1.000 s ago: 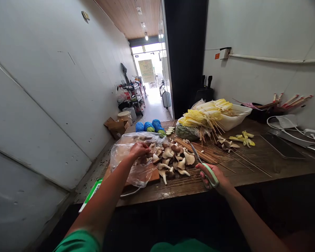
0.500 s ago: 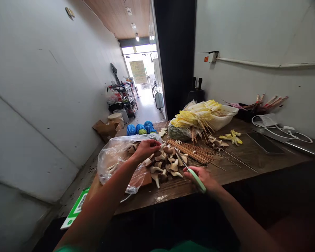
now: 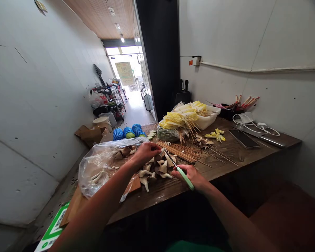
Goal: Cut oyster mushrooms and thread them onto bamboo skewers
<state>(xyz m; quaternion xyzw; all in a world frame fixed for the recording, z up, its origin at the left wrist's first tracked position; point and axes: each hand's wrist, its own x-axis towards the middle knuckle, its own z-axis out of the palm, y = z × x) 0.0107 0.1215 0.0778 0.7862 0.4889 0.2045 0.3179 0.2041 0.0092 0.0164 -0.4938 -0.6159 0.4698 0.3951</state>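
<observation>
My right hand (image 3: 190, 175) is closed around scissors (image 3: 186, 177) with pale green handles. Their blades point up and left, with the tips close to my left fingertips. My left hand (image 3: 147, 152) pinches a small oyster mushroom (image 3: 163, 150) by its pale end; my fingers partly hide it. Beneath both hands spreads a heap of brown-capped oyster mushrooms (image 3: 162, 167) on the wooden table. A clear plastic bag (image 3: 90, 168) with more mushrooms in it lies beside and under my left forearm.
Bamboo skewers (image 3: 185, 153) lie behind the heap. Skewered yellow cabbage leaves (image 3: 181, 117) are piled by a white tub (image 3: 210, 119). Skewered mushrooms (image 3: 203, 141), a phone (image 3: 243, 138) and a white cable (image 3: 265, 129) are on the right. Blue-netted vegetables (image 3: 128, 132) sit at the back left.
The camera view has turned right, so the scene sits further left. The scissors have come nearer to my left fingertips and the mushroom pinched there.
</observation>
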